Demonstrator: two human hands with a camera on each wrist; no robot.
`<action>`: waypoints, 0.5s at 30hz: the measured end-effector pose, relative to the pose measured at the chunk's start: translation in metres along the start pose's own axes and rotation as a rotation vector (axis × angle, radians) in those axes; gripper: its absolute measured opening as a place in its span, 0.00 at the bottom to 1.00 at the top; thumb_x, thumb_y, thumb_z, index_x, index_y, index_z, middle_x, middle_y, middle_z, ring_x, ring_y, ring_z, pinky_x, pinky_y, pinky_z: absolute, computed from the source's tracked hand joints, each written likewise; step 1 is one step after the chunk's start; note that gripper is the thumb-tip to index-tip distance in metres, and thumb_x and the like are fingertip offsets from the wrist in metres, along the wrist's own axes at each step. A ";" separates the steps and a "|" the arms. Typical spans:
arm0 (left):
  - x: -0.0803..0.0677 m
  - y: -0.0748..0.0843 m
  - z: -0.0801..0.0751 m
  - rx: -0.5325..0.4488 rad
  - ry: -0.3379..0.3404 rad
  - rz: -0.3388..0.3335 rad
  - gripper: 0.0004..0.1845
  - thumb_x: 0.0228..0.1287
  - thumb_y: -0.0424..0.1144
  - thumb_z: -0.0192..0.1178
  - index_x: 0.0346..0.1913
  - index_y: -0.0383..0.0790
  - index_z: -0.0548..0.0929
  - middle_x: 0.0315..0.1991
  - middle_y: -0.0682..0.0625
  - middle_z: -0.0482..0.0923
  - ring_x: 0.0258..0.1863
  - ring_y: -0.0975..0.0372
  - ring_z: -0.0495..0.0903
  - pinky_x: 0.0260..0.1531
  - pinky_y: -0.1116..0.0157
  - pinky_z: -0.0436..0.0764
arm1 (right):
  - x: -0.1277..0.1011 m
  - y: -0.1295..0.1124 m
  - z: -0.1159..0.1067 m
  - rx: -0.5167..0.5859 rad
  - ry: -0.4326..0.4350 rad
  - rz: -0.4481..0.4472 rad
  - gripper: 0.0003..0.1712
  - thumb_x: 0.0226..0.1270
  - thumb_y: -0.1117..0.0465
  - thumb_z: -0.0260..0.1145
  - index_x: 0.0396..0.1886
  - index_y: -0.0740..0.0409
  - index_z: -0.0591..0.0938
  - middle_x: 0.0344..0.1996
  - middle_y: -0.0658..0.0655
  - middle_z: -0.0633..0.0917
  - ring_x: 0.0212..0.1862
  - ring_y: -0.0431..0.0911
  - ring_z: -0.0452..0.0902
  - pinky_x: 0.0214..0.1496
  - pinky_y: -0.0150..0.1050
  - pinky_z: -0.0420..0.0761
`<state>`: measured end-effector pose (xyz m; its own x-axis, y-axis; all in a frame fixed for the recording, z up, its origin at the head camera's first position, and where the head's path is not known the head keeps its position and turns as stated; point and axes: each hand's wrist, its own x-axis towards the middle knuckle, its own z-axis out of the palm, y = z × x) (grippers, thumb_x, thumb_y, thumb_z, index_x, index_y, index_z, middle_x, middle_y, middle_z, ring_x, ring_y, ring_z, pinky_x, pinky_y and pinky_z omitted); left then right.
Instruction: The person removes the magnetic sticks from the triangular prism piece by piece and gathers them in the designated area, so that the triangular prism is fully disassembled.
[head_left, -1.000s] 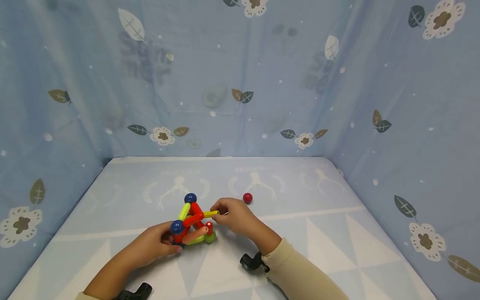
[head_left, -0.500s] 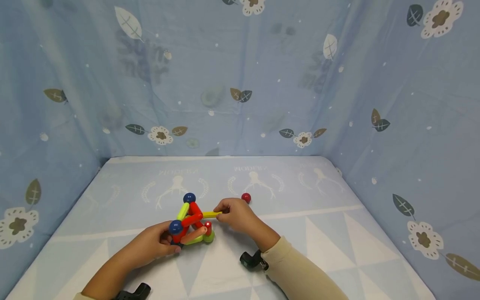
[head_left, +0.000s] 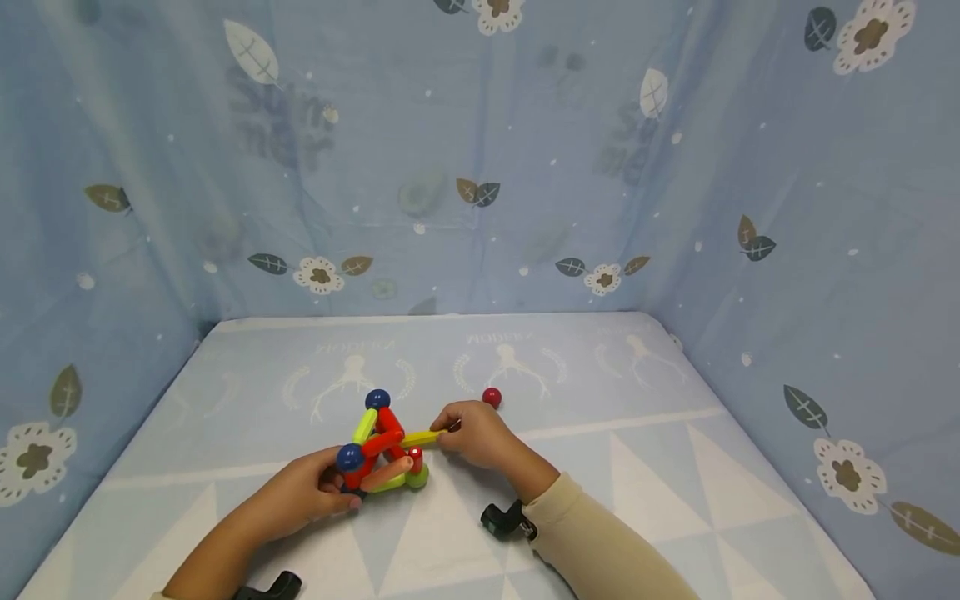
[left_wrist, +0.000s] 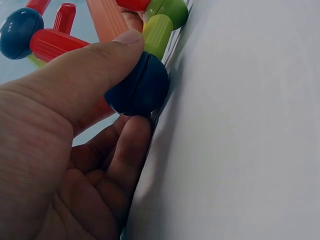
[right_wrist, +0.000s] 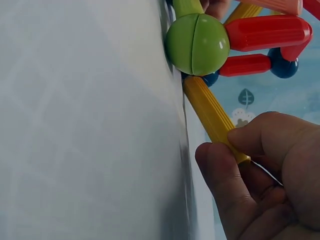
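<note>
A small framework of magnetic sticks and balls stands in front of me in the head view. Its upper corners are blue balls, joined by red sticks and a lime stick. My left hand holds the near left corner, thumb and fingers around a low dark blue ball. A salmon stick rises beside the thumb. Between thumb and fingertips, my right hand pinches one end of a yellow stick. That stick's far end reaches behind the green ball, close to another blue ball.
Just beyond the right hand lies a loose red ball. The table wears a pale patterned cloth, and blue printed curtains enclose its back and sides. Black wrist cameras sit under both forearms.
My right hand has shifted slightly to the right along with its grip, and more of the yellow stick shows. The left hand and the framework stay nearly still.
</note>
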<state>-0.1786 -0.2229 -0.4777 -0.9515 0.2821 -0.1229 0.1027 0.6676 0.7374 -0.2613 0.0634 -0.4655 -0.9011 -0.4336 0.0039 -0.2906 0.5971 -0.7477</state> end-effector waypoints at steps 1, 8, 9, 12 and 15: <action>0.000 0.000 0.000 -0.002 -0.002 -0.004 0.27 0.40 0.53 0.76 0.46 0.58 0.78 0.30 0.53 0.75 0.31 0.60 0.73 0.27 0.67 0.73 | 0.000 0.001 0.000 -0.002 -0.006 0.000 0.07 0.59 0.60 0.69 0.31 0.39 0.85 0.30 0.40 0.83 0.33 0.38 0.77 0.33 0.31 0.79; -0.001 0.000 0.001 -0.007 -0.001 0.004 0.27 0.40 0.53 0.77 0.46 0.59 0.78 0.31 0.53 0.76 0.32 0.60 0.73 0.29 0.67 0.73 | 0.000 0.006 -0.006 0.033 -0.011 0.040 0.08 0.59 0.58 0.68 0.33 0.34 0.84 0.36 0.39 0.83 0.37 0.39 0.78 0.37 0.34 0.79; -0.001 0.000 0.001 -0.002 0.001 0.004 0.27 0.40 0.53 0.77 0.46 0.59 0.78 0.31 0.54 0.76 0.32 0.60 0.73 0.29 0.67 0.73 | 0.000 0.007 -0.007 0.043 -0.010 0.041 0.08 0.59 0.57 0.67 0.33 0.34 0.84 0.37 0.39 0.83 0.37 0.39 0.79 0.37 0.34 0.80; 0.000 0.001 0.001 0.004 0.006 0.005 0.27 0.40 0.53 0.77 0.47 0.58 0.78 0.31 0.54 0.76 0.32 0.60 0.73 0.29 0.67 0.73 | 0.001 0.009 -0.011 0.068 -0.004 0.048 0.08 0.60 0.57 0.67 0.34 0.34 0.84 0.39 0.39 0.83 0.38 0.38 0.79 0.37 0.35 0.80; 0.000 0.001 0.001 0.000 0.003 -0.003 0.28 0.40 0.53 0.77 0.47 0.57 0.79 0.31 0.54 0.76 0.32 0.60 0.73 0.29 0.67 0.73 | 0.002 0.013 -0.016 0.077 0.006 0.055 0.08 0.60 0.56 0.68 0.35 0.33 0.84 0.40 0.39 0.82 0.40 0.38 0.80 0.37 0.35 0.80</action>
<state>-0.1781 -0.2215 -0.4775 -0.9527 0.2781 -0.1226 0.1002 0.6684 0.7370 -0.2719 0.0808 -0.4642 -0.9172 -0.3970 -0.0346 -0.2148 0.5659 -0.7960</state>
